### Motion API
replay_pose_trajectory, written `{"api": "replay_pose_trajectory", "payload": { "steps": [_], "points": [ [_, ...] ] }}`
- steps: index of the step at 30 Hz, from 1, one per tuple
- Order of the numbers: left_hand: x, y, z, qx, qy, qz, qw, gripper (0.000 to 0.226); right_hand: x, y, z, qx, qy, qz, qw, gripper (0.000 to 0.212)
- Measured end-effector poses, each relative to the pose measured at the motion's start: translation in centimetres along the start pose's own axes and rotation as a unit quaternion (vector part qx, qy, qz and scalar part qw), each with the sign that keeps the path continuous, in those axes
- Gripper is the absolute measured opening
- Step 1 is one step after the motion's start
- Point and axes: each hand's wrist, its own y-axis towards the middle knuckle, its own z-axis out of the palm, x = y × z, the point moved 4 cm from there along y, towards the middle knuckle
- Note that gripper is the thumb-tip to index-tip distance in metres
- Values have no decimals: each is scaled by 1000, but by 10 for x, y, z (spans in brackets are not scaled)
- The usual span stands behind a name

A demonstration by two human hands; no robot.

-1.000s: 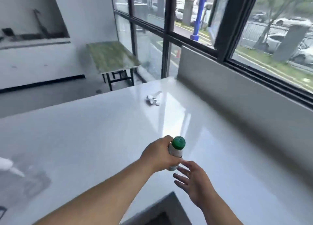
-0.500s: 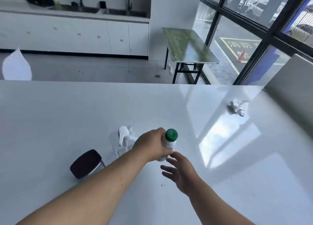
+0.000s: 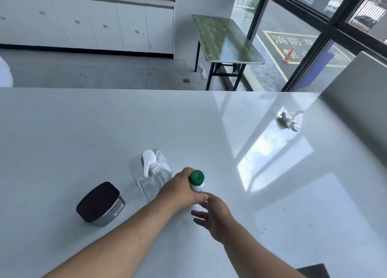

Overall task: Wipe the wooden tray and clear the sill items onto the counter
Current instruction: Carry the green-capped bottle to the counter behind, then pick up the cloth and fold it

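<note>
My left hand (image 3: 179,190) is wrapped around a small white bottle with a green cap (image 3: 196,181), held upright low over the white counter (image 3: 83,135). My right hand (image 3: 213,217) hovers just below and right of the bottle, fingers spread, holding nothing. Left of the bottle stands a clear pump dispenser (image 3: 151,173) with a white pump head. Further left sits a small container with a dark lid (image 3: 100,203). A crumpled white wipe (image 3: 290,120) lies at the counter's far right, near the sill wall (image 3: 356,101). No wooden tray is in view.
Beyond the counter's far edge lie a tiled floor, white cabinets (image 3: 83,24) and a green-topped folding table (image 3: 226,38) by the window. A dark object corner (image 3: 314,271) shows at the bottom right.
The view has swung left and down, from the window to the counter. The bottle in my left hand has come close beside the pump dispenser and lidded container. My right hand stays open under it.
</note>
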Motion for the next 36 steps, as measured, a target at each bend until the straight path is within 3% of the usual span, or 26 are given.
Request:
{"api": "replay_pose_trajectory", "payload": {
  "steps": [3,6,8,11,15,24,31,36],
  "points": [
    [-24,-12,-11,-16,-46,38,998,97,13,-14,-8,4,-43,-24,999,45],
    [-68,-25,-28,-69,-4,105,992,83,43,-46,-41,-51,-157,-108,980,45],
    [-103,-28,-29,-72,110,141,981,76,64,-76,-78,-123,-283,-191,932,54],
    [-153,-31,5,-7,222,165,961,76,75,-126,-152,-224,-403,-249,852,64],
    [-217,-49,99,83,270,217,934,85,43,-198,-273,-321,-434,-230,810,72],
    [-323,-188,357,250,328,357,838,75,-186,-372,-508,-509,-263,-51,818,60],
    [-316,-322,510,319,385,381,777,70,-365,-440,-588,-504,-186,30,843,60],
    [-311,-381,583,327,414,383,758,67,-427,-438,-626,-466,-208,30,859,60]
  ]
}}
